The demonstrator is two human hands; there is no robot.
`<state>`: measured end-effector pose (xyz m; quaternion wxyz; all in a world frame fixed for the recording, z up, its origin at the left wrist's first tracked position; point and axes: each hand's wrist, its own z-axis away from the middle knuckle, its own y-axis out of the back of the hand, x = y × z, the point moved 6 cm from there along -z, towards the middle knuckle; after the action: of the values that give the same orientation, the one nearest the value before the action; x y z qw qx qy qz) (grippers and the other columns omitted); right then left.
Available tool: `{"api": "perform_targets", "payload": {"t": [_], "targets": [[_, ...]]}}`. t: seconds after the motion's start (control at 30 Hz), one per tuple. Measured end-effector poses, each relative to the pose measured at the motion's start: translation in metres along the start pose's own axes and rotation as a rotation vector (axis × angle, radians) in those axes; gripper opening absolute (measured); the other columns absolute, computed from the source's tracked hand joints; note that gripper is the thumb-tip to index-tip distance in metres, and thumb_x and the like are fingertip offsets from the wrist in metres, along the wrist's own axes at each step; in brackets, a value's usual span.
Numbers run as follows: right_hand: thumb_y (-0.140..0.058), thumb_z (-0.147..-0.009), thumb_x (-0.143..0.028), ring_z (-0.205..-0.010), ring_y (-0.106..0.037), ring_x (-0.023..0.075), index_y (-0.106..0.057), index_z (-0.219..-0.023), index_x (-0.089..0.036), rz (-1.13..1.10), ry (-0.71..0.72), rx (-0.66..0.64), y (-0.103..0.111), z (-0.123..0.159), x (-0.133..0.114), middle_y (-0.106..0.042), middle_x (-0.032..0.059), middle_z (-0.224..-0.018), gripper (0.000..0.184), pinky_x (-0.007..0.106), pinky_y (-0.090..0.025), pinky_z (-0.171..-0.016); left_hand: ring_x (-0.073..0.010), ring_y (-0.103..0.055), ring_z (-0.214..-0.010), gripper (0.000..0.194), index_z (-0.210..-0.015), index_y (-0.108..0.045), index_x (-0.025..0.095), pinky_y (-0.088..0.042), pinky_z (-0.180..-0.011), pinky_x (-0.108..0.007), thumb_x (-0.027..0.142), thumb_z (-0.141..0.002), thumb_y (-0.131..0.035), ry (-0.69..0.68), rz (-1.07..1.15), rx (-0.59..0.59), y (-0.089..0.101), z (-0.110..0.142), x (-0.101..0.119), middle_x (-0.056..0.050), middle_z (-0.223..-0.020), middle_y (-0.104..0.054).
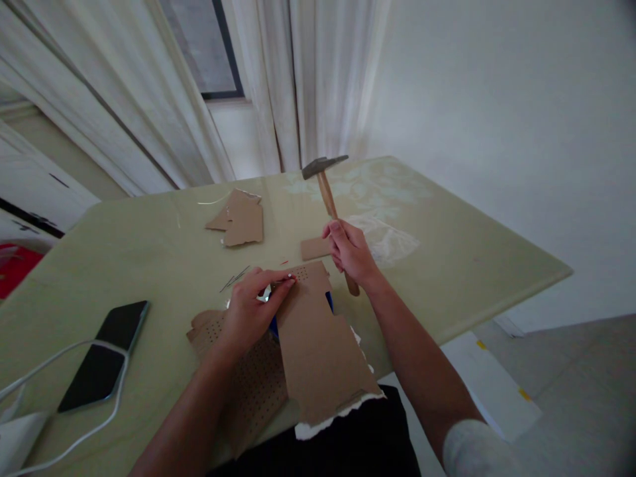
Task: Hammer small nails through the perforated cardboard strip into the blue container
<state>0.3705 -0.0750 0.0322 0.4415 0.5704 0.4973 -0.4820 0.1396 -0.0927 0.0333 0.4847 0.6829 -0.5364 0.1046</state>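
My right hand (350, 252) is wrapped round the wooden handle of a hammer (326, 192), which is raised above the table with its dark metal head at the top. My left hand (251, 308) pinches a small nail (290, 275), its shiny head showing between thumb and forefinger, at the far left edge of a cardboard piece (322, 351). Rows of small holes run along that far end. Something blue, mostly hidden, lies beneath the cardboard. Under my left forearm is a second cardboard piece (263, 384), covered in punched holes.
A black phone (104, 358) and a white cable (122, 391) lie at the left. Thin metal pieces (233, 279) rest near my left hand. Farther back are torn cardboard (243, 218), a small cardboard strip (315, 248) and a clear plastic bag (387, 238). The table (477, 258) has a right edge near the wall.
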Motion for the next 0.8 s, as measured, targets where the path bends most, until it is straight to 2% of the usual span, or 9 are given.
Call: {"api": "perform_targets", "payload": {"t": [0.1, 0.17, 0.27, 0.4, 0.5, 0.63, 0.8], "targets": [[-0.051, -0.097, -0.085, -0.037, -0.025, 0.0060, -0.053, -0.098, -0.023, -0.055, -0.146, -0.108, -0.003, 0.031, -0.028, -0.030, -0.0117, -0.054, 0.062, 0.019, -0.030, -0.033, -0.0167, -0.061, -0.071, 0.012, -0.105, -0.085, 0.026, -0.051, -0.072, -0.032, 0.027, -0.100, -0.074, -0.029, -0.007, -0.004, -0.001, 0.000, -0.001, -0.001, -0.089, -0.083], [-0.051, -0.099, -0.082, -0.037, -0.024, 0.0055, -0.052, -0.097, -0.023, -0.013, -0.234, -0.166, 0.001, 0.056, -0.047, -0.031, -0.0120, -0.054, 0.059, 0.018, -0.030, -0.033, -0.0177, -0.064, -0.072, 0.012, -0.104, -0.085, 0.025, -0.053, -0.078, -0.034, 0.027, -0.100, -0.074, -0.054, -0.002, -0.003, -0.002, -0.001, 0.000, -0.002, -0.089, -0.083], [-0.051, -0.100, -0.080, -0.038, -0.023, 0.0049, -0.051, -0.096, -0.022, 0.142, -0.388, -0.280, 0.008, 0.092, -0.069, -0.031, -0.0118, -0.055, 0.058, 0.017, -0.027, -0.032, -0.0192, -0.067, -0.075, 0.013, -0.103, -0.085, 0.025, -0.055, -0.082, -0.035, 0.027, -0.100, -0.073, -0.091, 0.012, 0.001, -0.003, -0.002, 0.003, -0.003, -0.088, -0.083], [-0.047, -0.103, -0.077, -0.041, -0.028, 0.0048, -0.051, -0.096, -0.021, 0.382, -0.586, -0.370, 0.014, 0.129, -0.083, -0.034, -0.0101, -0.060, 0.057, 0.016, -0.027, -0.032, -0.0204, -0.070, -0.079, 0.014, -0.100, -0.085, 0.025, -0.056, -0.082, -0.035, 0.026, -0.100, -0.071, -0.080, 0.037, -0.006, -0.005, -0.004, 0.003, -0.004, -0.091, -0.083], [-0.046, -0.105, -0.075, -0.042, -0.031, 0.0043, -0.052, -0.098, -0.020, 0.489, -0.603, -0.366, 0.013, 0.139, -0.089, -0.036, -0.0091, -0.063, 0.056, 0.015, -0.028, -0.033, -0.0211, -0.072, -0.082, 0.014, -0.100, -0.085, 0.024, -0.057, -0.084, -0.035, 0.026, -0.099, -0.071, -0.067, 0.053, -0.015, -0.006, -0.005, 0.002, -0.005, -0.093, -0.084], [-0.043, -0.105, -0.077, -0.040, -0.027, 0.0048, -0.049, -0.097, -0.022, 0.473, -0.619, -0.320, 0.010, 0.142, -0.090, -0.035, -0.0099, -0.061, 0.056, 0.017, -0.026, -0.032, -0.0218, -0.073, -0.081, 0.015, -0.101, -0.085, 0.024, -0.057, -0.086, -0.037, 0.027, -0.099, -0.071, -0.022, 0.052, -0.037, -0.008, -0.005, -0.002, -0.005, -0.093, -0.085], [-0.046, -0.104, -0.076, -0.039, -0.025, 0.0051, -0.049, -0.093, -0.022, 0.471, -0.669, -0.352, 0.007, 0.142, -0.092, -0.034, -0.0102, -0.057, 0.055, 0.017, -0.028, -0.032, -0.0248, -0.075, -0.088, 0.016, -0.101, -0.086, 0.025, -0.058, -0.087, -0.041, 0.029, -0.097, -0.071, 0.011, 0.060, -0.058, -0.012, -0.004, -0.007, -0.007, -0.097, -0.085]]}}
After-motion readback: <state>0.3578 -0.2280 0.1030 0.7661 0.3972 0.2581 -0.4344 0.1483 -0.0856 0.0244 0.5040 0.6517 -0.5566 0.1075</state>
